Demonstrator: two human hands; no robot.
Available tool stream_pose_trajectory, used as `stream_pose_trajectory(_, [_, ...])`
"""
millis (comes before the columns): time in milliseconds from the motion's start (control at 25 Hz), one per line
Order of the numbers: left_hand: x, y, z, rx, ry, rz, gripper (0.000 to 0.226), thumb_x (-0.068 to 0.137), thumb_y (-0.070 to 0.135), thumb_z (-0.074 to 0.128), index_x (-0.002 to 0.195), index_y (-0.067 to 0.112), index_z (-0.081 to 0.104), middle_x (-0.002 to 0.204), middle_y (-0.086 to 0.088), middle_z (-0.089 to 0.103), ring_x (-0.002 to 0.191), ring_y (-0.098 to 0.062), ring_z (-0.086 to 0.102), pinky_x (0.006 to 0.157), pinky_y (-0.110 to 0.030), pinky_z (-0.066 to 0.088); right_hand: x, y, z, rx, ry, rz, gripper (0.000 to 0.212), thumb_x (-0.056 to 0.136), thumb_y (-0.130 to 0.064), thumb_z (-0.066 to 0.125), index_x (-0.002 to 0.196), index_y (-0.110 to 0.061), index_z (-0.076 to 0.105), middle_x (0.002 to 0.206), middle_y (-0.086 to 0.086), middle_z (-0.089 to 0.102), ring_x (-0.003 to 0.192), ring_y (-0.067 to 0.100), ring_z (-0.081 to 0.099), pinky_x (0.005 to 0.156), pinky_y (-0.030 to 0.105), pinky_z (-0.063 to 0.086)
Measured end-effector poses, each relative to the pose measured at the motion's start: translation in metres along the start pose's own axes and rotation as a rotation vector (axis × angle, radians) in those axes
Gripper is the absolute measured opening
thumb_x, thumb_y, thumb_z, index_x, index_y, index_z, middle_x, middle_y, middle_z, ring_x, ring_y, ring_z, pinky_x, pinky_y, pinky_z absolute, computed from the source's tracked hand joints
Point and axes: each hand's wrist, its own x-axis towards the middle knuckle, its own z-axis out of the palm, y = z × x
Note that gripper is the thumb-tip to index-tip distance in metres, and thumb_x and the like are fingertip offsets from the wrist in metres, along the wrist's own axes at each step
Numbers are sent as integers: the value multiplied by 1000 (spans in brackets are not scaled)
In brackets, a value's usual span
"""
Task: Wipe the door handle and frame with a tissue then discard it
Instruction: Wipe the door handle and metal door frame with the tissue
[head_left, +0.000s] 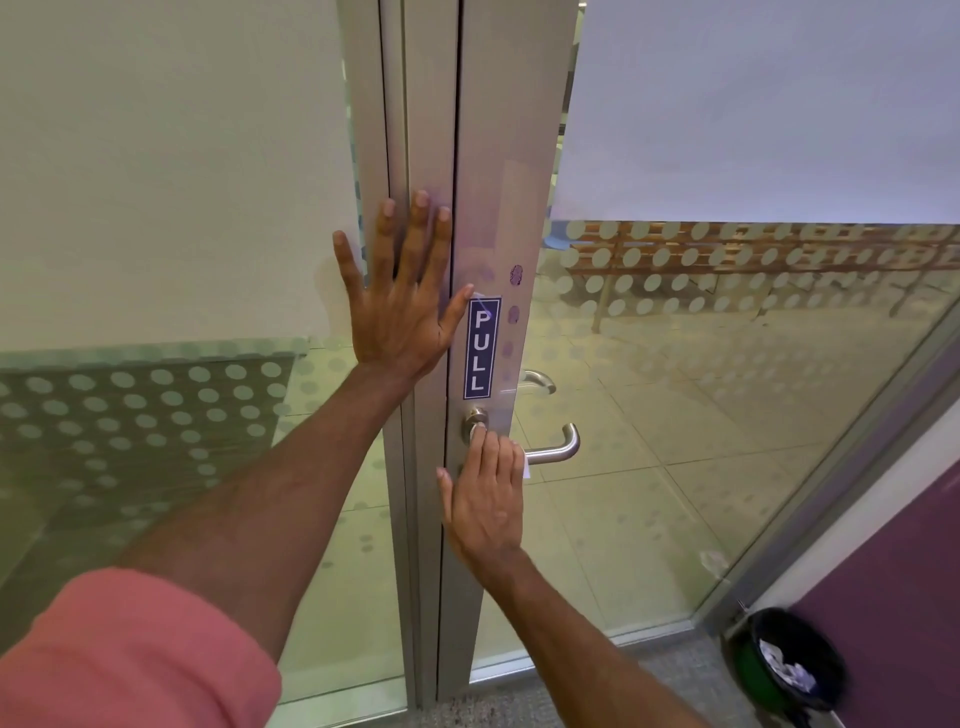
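The tissue (523, 460) sits under your right hand (485, 499), only a white corner showing past the fingers, pressed against the door handle (553, 449) near its round base. Those fingers lie flat and close together, pinning the tissue rather than gripping it; the thumb stands apart to the left.

To wipe well, curl the fingers around the lever so the tissue wraps it, then draw outward to the bent end; a flat palm will likely miss the underside.

Your left hand (400, 306) is spread wide open, holding nothing, braced across the door frame (483, 208) beside the PULL sign (482, 348). Purple smudges (515, 293) mark the frame right of the sign; judge these the next target.

A bin (789, 660) stands on the floor, lower right, well apart.
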Motion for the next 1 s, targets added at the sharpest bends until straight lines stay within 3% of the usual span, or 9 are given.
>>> stream_pose_trajectory(160, [0, 0, -1, -6, 4, 3, 74, 99, 66, 22, 156, 18, 19, 160, -7, 27, 146, -30, 21, 112, -57, -5, -3, 38, 0, -71, 63, -249, 65, 97, -46, 37, 146, -5, 32, 133, 13, 50, 124, 28, 47, 115, 41, 29])
stream_pose_trajectory(400, [-1, 1, 2, -25, 3, -3, 75, 99, 67, 21, 156, 19, 17, 161, -6, 26, 147, -30, 22, 113, -60, 2, 0, 26, 5, -54, 68, -229, 69, 89, -26, 61, 148, -6, 31, 143, 13, 46, 133, 29, 43, 116, 40, 20])
stream_pose_trajectory(520, [0, -1, 2, -43, 3, -7, 75, 99, 67, 22, 156, 19, 15, 161, -6, 25, 147, -30, 18, 113, -57, -4, -2, 49, 1, -49, 46, -322, 63, 96, -23, 49, 151, -7, 24, 148, 12, 40, 136, 28, 38, 119, 39, 15])
stream_pose_trajectory(640, [-1, 0, 2, -46, 2, -3, 74, 99, 66, 21, 156, 18, 15, 161, -6, 25, 147, -30, 19, 112, -59, 1, -6, 77, -3, 6, 57, -370, 54, 101, -30, 40, 150, -10, 27, 147, 9, 39, 137, 26, 36, 123, 35, 12])
stream_pose_trajectory(800, [-1, 0, 2, -43, -4, -3, 74, 100, 65, 22, 156, 18, 14, 161, -6, 24, 147, -30, 17, 112, -60, 2, 0, 107, -11, 61, 15, -279, 58, 101, -48, 26, 145, -11, 35, 146, 8, 42, 138, 24, 33, 120, 39, 23])
stream_pose_trajectory(1000, [0, 0, 2, -37, 2, -3, 75, 99, 66, 22, 156, 19, 14, 161, -6, 24, 147, -29, 15, 112, -57, -4, 11, 100, -17, 406, 27, 15, 56, 102, -41, 26, 143, -5, 41, 152, 9, 38, 145, 20, 25, 119, 31, 21])
